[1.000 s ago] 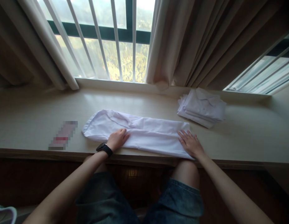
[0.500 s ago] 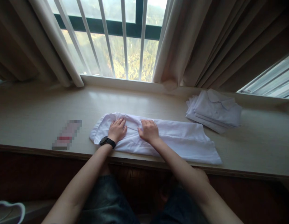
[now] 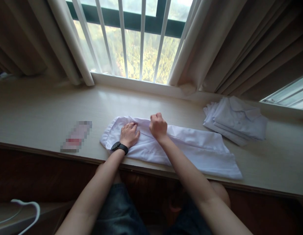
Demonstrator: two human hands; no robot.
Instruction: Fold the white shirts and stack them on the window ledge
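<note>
A white shirt point(image 3: 198, 143), folded into a long strip, lies along the front of the wooden ledge. My left hand point(image 3: 130, 134), with a black watch on its wrist, presses flat on the shirt's left part, fingers stretched out. Farther right, at the shirt's far edge, my right hand point(image 3: 158, 126) is closed, its fingers curled on the cloth there. The cloth is drawn into creases between the two hands. What exactly lies inside the right fingers is partly hidden by the hand.
A stack of folded white shirts point(image 3: 236, 119) lies at the back right of the ledge point(image 3: 51, 107). To the left is a blurred-out pinkish object point(image 3: 76, 137). Curtains point(image 3: 210, 45) frame a barred window. A white hanger-like hook point(image 3: 31, 209) shows at lower left.
My right hand has gone from resting on the shirt to closed at its far edge, slightly farther away. My left hand stays flat on the cloth. The whole view has shifted slightly.
</note>
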